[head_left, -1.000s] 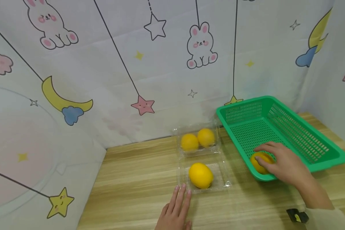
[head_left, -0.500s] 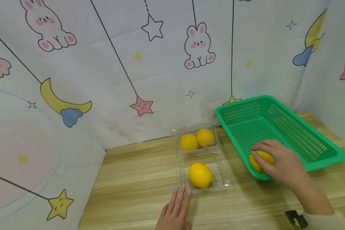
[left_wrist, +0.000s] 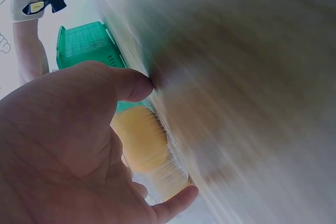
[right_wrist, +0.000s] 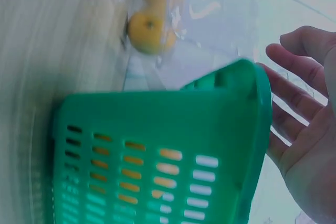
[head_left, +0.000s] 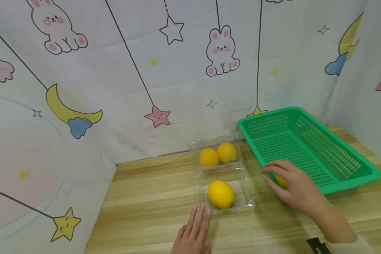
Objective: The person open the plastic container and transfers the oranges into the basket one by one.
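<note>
We wear pale cream sleeve (head_left: 355, 247), cuff well behind right hand (head_left: 290, 183), bare forearm between. At cuff: black angular piece (left_wrist: 56, 3), flared end, small yellow label (left_wrist: 37, 7). Our left hand (head_left: 192, 231) bare.

Yellow fruit (head_left: 281, 181), partly hidden, inside a green basket (head_left: 336, 140)
Oval yellow fruit (head_left: 221, 194) lies in the clear container's (head_left: 241, 190) near half.

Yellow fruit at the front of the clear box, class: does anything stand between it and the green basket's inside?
Yes: beside the yellow fruit stands the right edge of the clear box, then the left rim of the green basket, with the right hand over that rim's near end.
</note>
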`<state>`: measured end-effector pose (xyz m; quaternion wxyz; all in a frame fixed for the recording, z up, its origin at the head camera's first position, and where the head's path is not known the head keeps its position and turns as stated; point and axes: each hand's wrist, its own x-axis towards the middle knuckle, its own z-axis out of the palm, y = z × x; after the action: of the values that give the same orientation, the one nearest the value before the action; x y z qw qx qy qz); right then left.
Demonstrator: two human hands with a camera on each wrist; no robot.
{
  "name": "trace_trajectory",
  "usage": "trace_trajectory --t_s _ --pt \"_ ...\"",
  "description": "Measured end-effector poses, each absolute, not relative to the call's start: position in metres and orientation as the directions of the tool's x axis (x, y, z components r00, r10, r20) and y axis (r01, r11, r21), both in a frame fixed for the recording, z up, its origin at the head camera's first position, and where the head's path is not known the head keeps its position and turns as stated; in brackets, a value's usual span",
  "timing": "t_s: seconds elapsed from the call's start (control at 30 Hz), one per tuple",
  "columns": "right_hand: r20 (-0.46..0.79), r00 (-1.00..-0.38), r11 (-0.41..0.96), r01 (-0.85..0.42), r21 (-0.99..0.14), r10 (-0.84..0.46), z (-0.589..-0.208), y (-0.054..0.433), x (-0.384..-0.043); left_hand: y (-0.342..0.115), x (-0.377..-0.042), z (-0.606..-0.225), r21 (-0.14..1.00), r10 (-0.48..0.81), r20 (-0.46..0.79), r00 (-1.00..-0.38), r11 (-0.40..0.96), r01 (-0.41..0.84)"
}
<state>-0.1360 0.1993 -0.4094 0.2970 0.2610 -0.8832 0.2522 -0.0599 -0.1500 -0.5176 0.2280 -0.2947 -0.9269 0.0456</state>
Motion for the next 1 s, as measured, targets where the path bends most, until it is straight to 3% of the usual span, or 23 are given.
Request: trace_trajectory --t_s 0.77,1.0 --pt "0.618 -0.650 0.645 -0.709 -0.284 -0.442 -0.423 0.161 -0.136 -0.148 -0.061 -0.513 -0.237 0.580 0.362 -0.730 0.815 0.530" --pt "0.562 -0.694 0.659 -0.683 -0.315 -0.450 -0.431 0.148 -0.133 -0.149 -0.061 -0.515 -0.230 0.571 0.368 -0.734 0.821 0.523"
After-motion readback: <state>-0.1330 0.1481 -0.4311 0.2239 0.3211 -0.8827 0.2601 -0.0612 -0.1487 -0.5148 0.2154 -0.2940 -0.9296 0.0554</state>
